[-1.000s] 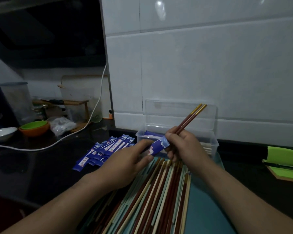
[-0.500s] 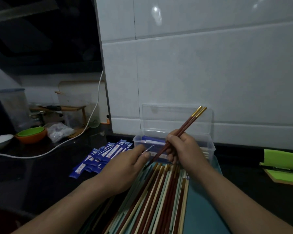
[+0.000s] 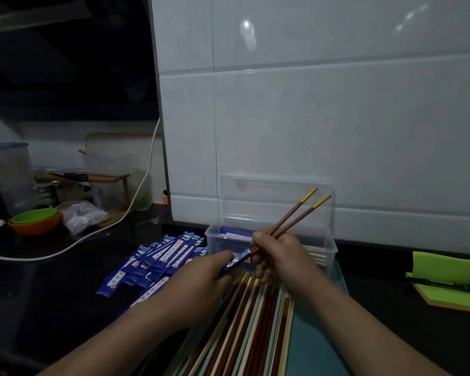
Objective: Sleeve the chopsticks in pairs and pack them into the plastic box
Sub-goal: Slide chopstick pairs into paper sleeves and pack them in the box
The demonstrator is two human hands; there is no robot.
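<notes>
- Right hand (image 3: 280, 256): fingers curled round a brown, yellow-tipped pair (image 3: 296, 218) of chopsticks, gripped low on the shafts.
- We see the pair tilted up and to the right. Its yellow ends are splayed a little apart, in front of the lid (image 3: 277, 191).
- Left hand (image 3: 201, 278): thumb and fingers pinch a blue sleeve (image 3: 235, 263), held just beside the right hand.
- The pair's lower ends meet the sleeve's mouth; we can't tell how far in they go.
- Both hands hover above the loose chopsticks (image 3: 244, 329), in front of the box (image 3: 329, 248).
- The box is clear plastic and stands open against the white tiled wall (image 3: 337, 118), its lid upright behind it.
- We see blue sleeved pairs inside the box on its left, and pale sticks through its right wall.
- The loose chopsticks are brown, cream and pale green, lying side by side on a teal tray (image 3: 318, 354).
- Spare sleeves (image 3: 158, 261) lie fanned in a heap on the dark table (image 3: 52, 294), left of the box and just beside the tray.
- Far left: a green bowl (image 3: 36, 217) nested in an orange one, with a clear bag (image 3: 84, 215) near it.
- A white cable (image 3: 98, 232) runs across the table and up the wall's edge.
- Far right, we see green pads (image 3: 445, 270), well apart from the box.
</notes>
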